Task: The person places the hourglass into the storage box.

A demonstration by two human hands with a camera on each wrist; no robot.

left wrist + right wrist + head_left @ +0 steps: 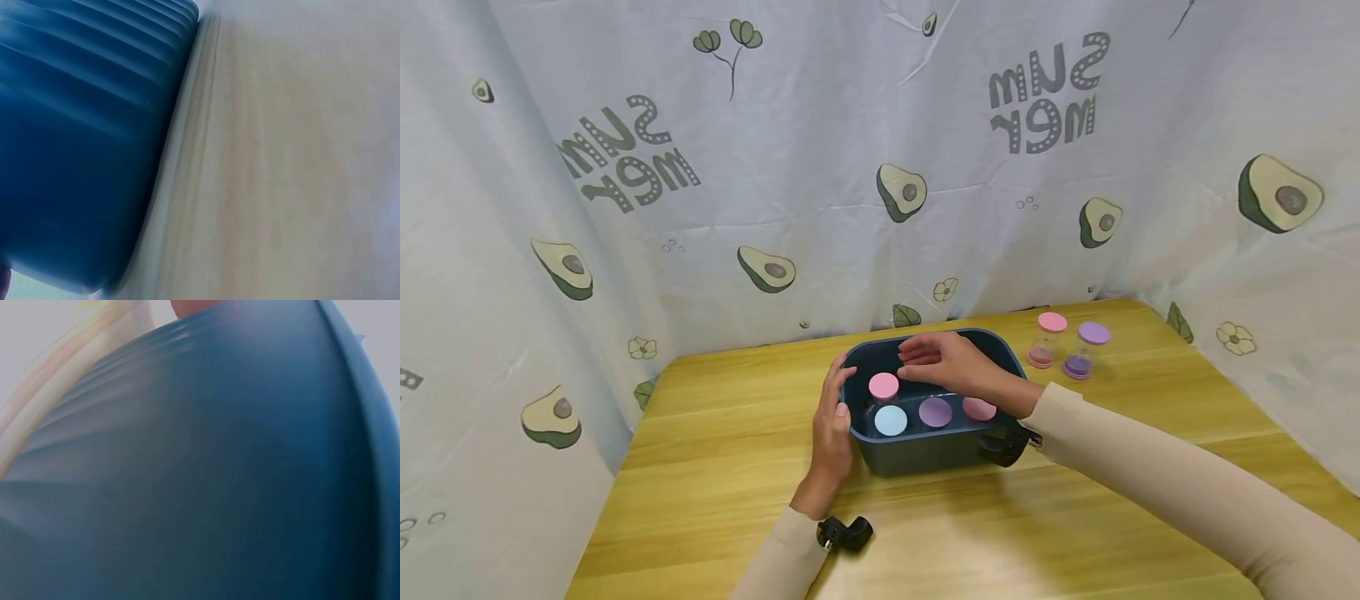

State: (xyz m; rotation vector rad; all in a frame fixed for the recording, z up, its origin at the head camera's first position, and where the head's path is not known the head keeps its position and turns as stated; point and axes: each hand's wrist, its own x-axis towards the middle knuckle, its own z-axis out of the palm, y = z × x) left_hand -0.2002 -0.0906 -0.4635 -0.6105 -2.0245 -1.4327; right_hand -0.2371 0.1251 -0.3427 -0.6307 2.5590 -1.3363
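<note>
Blue bin [917,457]: left hand [832,427] touches its nine o'clock rim, loose-fingered; right hand [953,364] hovers above, empty, bent fingers toward nine.

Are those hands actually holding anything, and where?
Nothing looks gripped: the left hand rests against the bin at its left end; the right hand is over it, apparently empty.

Beige sleeves [1165,475], black wrist cameras [854,534]

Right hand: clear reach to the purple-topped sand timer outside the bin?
Likely yes: the purple-topped sand timer stands uncovered from above. The right hand looks empty over the bin; only its wall and the pink-topped timer would need clearing.
</note>
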